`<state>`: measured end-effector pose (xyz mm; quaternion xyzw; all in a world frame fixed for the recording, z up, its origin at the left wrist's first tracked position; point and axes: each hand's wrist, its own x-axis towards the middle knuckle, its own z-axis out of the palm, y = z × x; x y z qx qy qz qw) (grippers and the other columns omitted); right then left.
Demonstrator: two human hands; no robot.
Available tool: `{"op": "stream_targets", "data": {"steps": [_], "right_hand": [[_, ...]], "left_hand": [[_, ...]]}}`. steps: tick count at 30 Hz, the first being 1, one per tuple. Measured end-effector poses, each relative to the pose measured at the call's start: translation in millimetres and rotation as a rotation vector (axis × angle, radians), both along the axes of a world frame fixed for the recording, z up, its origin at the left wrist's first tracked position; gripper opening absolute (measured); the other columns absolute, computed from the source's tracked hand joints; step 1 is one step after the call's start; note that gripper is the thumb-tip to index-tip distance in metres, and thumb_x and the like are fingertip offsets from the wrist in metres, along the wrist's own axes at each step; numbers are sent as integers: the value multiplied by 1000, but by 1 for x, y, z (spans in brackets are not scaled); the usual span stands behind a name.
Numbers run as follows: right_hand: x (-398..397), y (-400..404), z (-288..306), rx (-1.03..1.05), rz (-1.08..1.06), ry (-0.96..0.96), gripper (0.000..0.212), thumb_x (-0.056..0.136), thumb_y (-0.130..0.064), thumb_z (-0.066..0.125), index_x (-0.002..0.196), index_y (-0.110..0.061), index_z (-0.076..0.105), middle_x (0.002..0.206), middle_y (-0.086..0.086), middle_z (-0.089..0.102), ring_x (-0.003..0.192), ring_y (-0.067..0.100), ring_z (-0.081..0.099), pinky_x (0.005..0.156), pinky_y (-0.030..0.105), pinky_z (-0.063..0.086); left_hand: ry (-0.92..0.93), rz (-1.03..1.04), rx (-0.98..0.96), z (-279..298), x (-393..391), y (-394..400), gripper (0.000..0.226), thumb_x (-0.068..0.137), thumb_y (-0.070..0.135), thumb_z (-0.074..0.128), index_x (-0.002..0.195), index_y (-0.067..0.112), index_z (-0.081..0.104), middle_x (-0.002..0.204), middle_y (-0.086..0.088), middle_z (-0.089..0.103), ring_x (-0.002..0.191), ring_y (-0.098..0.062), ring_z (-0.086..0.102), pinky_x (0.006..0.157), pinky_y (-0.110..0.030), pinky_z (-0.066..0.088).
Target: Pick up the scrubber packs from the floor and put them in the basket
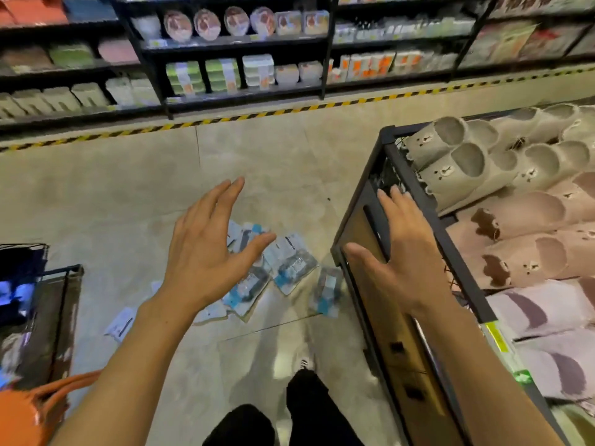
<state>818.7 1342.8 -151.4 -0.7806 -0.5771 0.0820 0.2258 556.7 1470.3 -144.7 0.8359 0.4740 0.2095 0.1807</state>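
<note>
1. An orange basket [22, 410] sits at the bottom-left corner, below and left of the left hand [206, 252]. It is cut off by the frame edge, so its contents cannot be seen.
2. A dark-framed display rack [415, 194] stands under and to the right of the right hand [405, 249]. It is filled with rows of plush slippers [463, 162] in grey, pinkish-brown and pale lilac.
3. A smaller wire stand [61, 304] stands left of the left forearm; what it holds is blurred and unclear.
4. The left hand is released, fingers straight and spread, thumb out. It holds nothing and hangs in the air over the floor.
5. The right hand is also released, with flat, spread fingers. It appears to lie against the upper edge and side panel of the display rack, though actual contact is hard to confirm.
6. The scrubber packs [289, 265] lie scattered on the concrete floor [112, 194], partly overlapping, below the left hand and between the two hands. One separate pack [120, 323] lies just left of the left wrist.
7. The left hand and forearm cover part of the pile; print on the packs is too blurred to read.
8. Shelving [231, 53] beyond the fingertips carries boxed goods, all soft and smeared.
</note>
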Motion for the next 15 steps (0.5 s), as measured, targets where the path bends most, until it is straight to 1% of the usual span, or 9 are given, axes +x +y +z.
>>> {"op": "stream_targets", "data": {"steps": [1, 4, 6, 8, 12, 14, 15], "right_hand": [[10, 12, -10, -21, 3, 10, 108, 86, -86, 37, 163, -12, 26, 171, 14, 21, 159, 32, 16, 128, 48, 16], [32, 41, -43, -45, -19, 43, 101, 87, -81, 41, 163, -18, 24, 172, 9, 19, 160, 27, 12, 126, 39, 10], [42, 56, -75, -79, -45, 77, 100, 86, -81, 41, 164, -20, 23, 173, 6, 17, 160, 23, 11, 127, 39, 10], [50, 69, -116, -98, -70, 103, 101, 86, -83, 41, 164, -23, 23, 173, 4, 17, 160, 21, 11, 128, 42, 14], [53, 85, -230, -112, -99, 192, 96, 87, -82, 42, 164, -30, 19, 173, -2, 18, 160, 15, 14, 127, 40, 20], [50, 92, -300, -117, -112, 216, 95, 87, -84, 41, 164, -34, 15, 173, -6, 15, 159, 12, 13, 126, 39, 20], [48, 95, -335, -125, -123, 214, 94, 87, -84, 40, 163, -36, 14, 172, -9, 14, 159, 10, 12, 125, 36, 18]], "left_hand": [[20, -16, 7, -9, 10, 14, 88, 88, 75, 46, 160, 27, 30, 164, -4, 38, 147, -27, 37, 118, -51, 32], [52, -61, -18, -46, 36, 51, 86, 90, 72, 48, 160, 25, 32, 164, -5, 38, 149, -25, 36, 118, -47, 30], [64, -84, -54, -82, 48, 71, 85, 90, 72, 47, 160, 25, 32, 164, -4, 38, 149, -24, 36, 118, -45, 30], [73, -112, -88, -126, 59, 90, 85, 89, 71, 47, 160, 25, 32, 163, -4, 39, 149, -23, 35, 118, -44, 30], [56, -171, -105, -237, 74, 115, 84, 89, 71, 49, 158, 25, 34, 162, -3, 41, 146, -22, 37, 115, -43, 32], [52, -192, -83, -302, 81, 124, 86, 88, 74, 47, 158, 24, 36, 161, -4, 42, 145, -26, 41, 114, -48, 36], [64, -199, -76, -335, 84, 128, 87, 88, 74, 47, 158, 24, 36, 161, -4, 42, 144, -28, 42, 114, -51, 38]]}}
